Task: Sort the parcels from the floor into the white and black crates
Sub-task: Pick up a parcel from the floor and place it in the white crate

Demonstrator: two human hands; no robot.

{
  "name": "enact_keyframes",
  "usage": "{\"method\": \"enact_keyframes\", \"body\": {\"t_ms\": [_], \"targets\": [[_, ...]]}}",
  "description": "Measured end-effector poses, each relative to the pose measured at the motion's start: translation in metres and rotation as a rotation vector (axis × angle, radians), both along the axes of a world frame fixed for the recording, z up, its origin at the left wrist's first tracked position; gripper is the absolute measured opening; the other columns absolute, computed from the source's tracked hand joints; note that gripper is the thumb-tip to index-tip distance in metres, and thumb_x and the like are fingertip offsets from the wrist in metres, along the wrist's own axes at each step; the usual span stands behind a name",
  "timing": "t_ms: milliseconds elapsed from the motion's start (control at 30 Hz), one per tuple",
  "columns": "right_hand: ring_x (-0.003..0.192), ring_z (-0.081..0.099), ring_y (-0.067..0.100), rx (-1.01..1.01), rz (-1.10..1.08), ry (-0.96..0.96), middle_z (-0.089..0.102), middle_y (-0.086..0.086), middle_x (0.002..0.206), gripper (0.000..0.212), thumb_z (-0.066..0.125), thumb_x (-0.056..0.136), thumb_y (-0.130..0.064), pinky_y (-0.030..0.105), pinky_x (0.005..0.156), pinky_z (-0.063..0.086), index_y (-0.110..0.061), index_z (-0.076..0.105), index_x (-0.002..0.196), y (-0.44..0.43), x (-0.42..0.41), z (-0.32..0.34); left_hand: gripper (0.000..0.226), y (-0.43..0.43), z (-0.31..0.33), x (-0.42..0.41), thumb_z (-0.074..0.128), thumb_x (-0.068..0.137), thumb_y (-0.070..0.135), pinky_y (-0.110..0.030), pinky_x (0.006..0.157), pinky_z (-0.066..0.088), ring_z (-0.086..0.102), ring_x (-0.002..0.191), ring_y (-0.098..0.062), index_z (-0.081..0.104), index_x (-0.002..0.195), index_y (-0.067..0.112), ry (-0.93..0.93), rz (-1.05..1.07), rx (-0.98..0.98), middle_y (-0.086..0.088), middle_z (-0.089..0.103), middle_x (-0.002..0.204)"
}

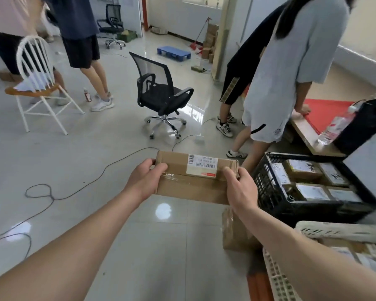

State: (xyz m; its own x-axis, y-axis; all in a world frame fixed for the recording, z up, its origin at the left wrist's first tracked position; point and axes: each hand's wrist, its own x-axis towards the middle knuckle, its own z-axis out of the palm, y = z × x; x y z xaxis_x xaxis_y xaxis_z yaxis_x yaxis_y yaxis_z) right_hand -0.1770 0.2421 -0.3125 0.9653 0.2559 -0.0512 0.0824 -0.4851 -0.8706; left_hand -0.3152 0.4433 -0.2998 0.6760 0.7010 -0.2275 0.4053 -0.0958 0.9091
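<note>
Parcel [195, 181] lies label-up, its long axis running 9 to 3 o'clock; the left hand [147, 179] and right hand [240, 187] grip its ends, black crate [267, 185] at 3 o'clock.

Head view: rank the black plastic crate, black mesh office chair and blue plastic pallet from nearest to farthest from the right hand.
1. Black plastic crate, just right of the right hand.
2. Black mesh office chair, ahead on the floor.
3. Blue plastic pallet, far back.
</note>
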Motion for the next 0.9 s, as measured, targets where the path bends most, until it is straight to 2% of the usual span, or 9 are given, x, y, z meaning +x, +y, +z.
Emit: {"method": "enact_keyframes", "body": {"t_ms": [133,233,367,433,533,667,767,833,900], "targets": [[0.083,0.06,0.021,0.007,-0.09,-0.002,0.065,-0.002,0.083,0.03,0.056,0.096,-0.048,0.04,0.076,0.044,-0.021,0.061,0.083,-0.037,0.025,0.004,0.045,-0.025,0.005,0.047,0.053,0.069,0.057,-0.037,0.087,0.052,0.065,0.096,-0.018,0.067,0.098,0.025,0.004,-0.103,-0.002,0.003,0.07,0.099],[0.083,0.059,0.011,0.008,-0.173,0.007,0.066,-0.005,0.086,0.026,0.055,0.097,-0.047,0.039,0.078,0.045,-0.025,0.064,0.087,-0.063,0.041,0.007,0.05,-0.04,0.007,0.082,0.053,0.065,0.061,-0.04,0.091,0.054,0.066,0.097,-0.019,0.067,0.097,0.026,0.003,-0.201,-0.01,0.003,0.071,0.1],[0.083,0.058,0.008,0.005,-0.303,-0.004,0.065,-0.007,0.088,0.023,0.054,0.098,-0.046,0.033,0.067,0.041,-0.027,0.063,0.092,-0.098,0.059,0.012,0.055,-0.062,0.012,0.131,0.053,0.066,0.062,-0.044,0.094,0.054,0.066,0.099,-0.018,0.069,0.105,0.027,-0.02,-0.357,-0.012,0.005,0.072,0.102],[0.082,0.057,0.006,0.002,-0.383,-0.002,0.065,-0.008,0.088,0.022,0.053,0.099,-0.048,0.029,0.066,0.041,-0.028,0.063,0.095,-0.115,0.065,0.014,0.048,-0.075,0.016,0.154,0.052,0.072,0.058,-0.044,0.093,0.054,0.065,0.099,-0.018,0.068,0.106,0.027,-0.024,-0.435,-0.014,0.004,0.071,0.103],[0.086,0.063,0.011,0.021,-0.504,-0.005,0.068,-0.007,0.091,0.023,0.053,0.099,-0.05,0.033,0.072,0.047,-0.029,0.063,0.099,-0.137,0.072,0.015,0.054,-0.096,0.018,0.186,0.052,0.072,0.062,-0.045,0.091,0.055,0.064,0.1,-0.02,0.067,0.11,0.026,-0.039,-0.571,-0.009,0.001,0.07,0.105],[0.09,0.063,0.014,0.021,-0.646,-0.002,0.067,-0.005,0.096,0.03,0.052,0.099,-0.053,0.035,0.074,0.047,-0.027,0.063,0.108,-0.168,0.07,0.013,0.056,-0.127,0.017,0.22,0.055,0.077,0.059,-0.036,0.078,0.053,0.064,0.099,-0.021,0.064,0.114,0.018,-0.04,-0.743,-0.024,-0.002,0.068,0.105],[0.091,0.06,0.013,-0.003,-0.756,-0.01,0.065,-0.005,0.1,0.035,0.051,0.099,-0.054,0.036,0.078,0.046,-0.024,0.064,0.111,-0.194,0.062,0.009,0.079,-0.155,0.011,0.24,0.051,0.067,0.068,-0.05,0.096,0.053,0.063,0.108,-0.021,0.057,0.132,0.023,-0.048,-0.873,-0.035,0.0,0.067,0.116],[0.092,0.059,0.014,-0.027,-0.836,-0.005,0.064,-0.005,0.101,0.036,0.051,0.099,-0.055,0.038,0.08,0.046,-0.024,0.063,0.112,-0.213,0.053,0.006,0.085,-0.177,0.009,0.247,0.051,0.071,0.065,-0.05,0.1,0.051,0.061,0.113,-0.02,0.043,0.147,0.028,-0.042,-0.956,-0.039,0.002,0.062,0.125],[0.095,0.06,0.017,-0.035,-0.907,-0.005,0.065,-0.005,0.104,0.038,0.051,0.096,-0.058,0.043,0.086,0.05,-0.027,0.063,0.112,-0.234,0.044,0.003,0.081,-0.202,0.011,0.251,0.051,0.077,0.059,-0.047,0.097,0.052,0.061,0.111,-0.018,0.036,0.15,0.028,-0.04,-1.032,-0.037,0.004,0.061,0.124]]}}
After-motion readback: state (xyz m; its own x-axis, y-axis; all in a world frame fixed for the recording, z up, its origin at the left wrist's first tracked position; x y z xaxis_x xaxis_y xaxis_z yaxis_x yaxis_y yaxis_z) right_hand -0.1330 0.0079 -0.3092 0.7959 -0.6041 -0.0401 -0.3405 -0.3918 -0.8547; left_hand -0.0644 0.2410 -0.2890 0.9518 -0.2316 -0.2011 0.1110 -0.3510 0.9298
